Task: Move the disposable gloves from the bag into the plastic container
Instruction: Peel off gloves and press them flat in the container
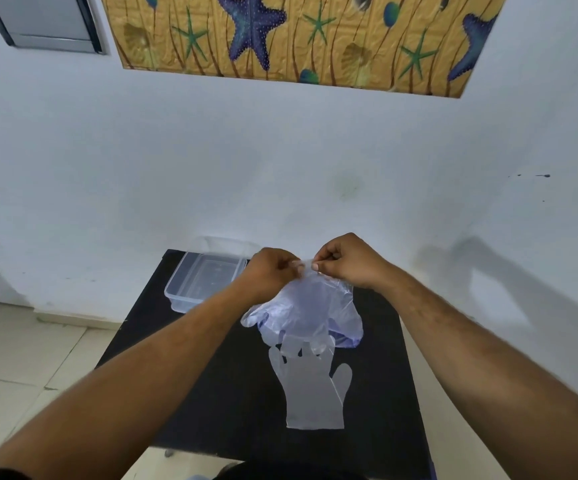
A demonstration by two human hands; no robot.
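Observation:
A thin clear plastic bag (310,306) hangs above the black table (211,393), with pale glove fingers showing through its lower part. My left hand (268,271) and my right hand (348,263) pinch its top edge close together. One clear disposable glove (310,393) lies flat on the table below the bag, cuff toward me. An open clear plastic container (204,278) stands at the table's far left corner, partly behind my left hand.
The small table stands against a white wall (280,168). A clear lid (225,242) leans behind the container. Tiled floor (21,358) lies to the left of the table.

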